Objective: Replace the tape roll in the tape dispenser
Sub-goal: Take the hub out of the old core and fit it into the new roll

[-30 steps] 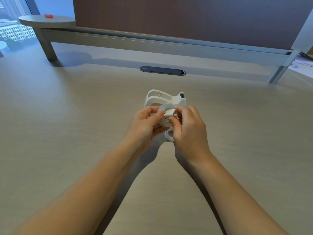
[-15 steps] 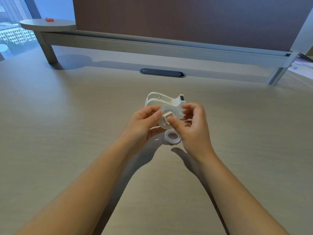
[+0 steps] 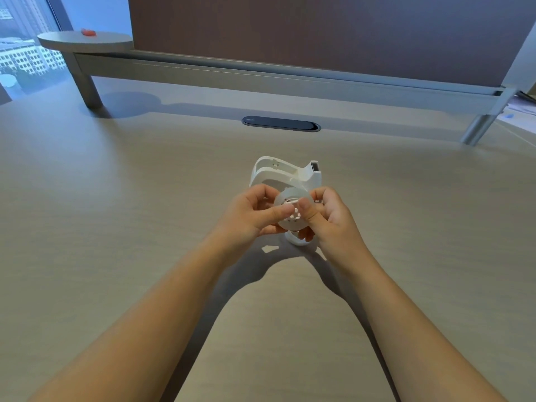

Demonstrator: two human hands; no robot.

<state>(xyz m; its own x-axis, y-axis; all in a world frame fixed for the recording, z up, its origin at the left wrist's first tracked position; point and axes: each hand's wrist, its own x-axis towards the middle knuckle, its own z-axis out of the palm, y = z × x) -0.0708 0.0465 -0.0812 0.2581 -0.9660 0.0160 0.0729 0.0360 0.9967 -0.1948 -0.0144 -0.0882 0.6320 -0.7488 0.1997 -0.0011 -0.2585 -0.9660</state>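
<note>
Both hands, left hand (image 3: 249, 216) and right hand (image 3: 327, 219), are pinching the tape roll (image 3: 293, 211) between fingertips, just nearer than the empty tape dispenser (image 3: 285, 174), its cradle opening upward.

We count 2 hands: left hand (image 3: 246, 220) and right hand (image 3: 333, 224), both pinching 1 white tape roll (image 3: 290, 211) w/ a hub in its centre. 1 white tape dispenser (image 3: 285, 175) sits on the desk (image 3: 116, 227) just behind. 1 small white ring (image 3: 295, 239) lies on the desk under the hands (partly hidden). 1 dark oval cable port (image 3: 281, 123) further back. 1 round side shelf (image 3: 85, 42) w/ 1 red item (image 3: 88, 32) on top.
</note>
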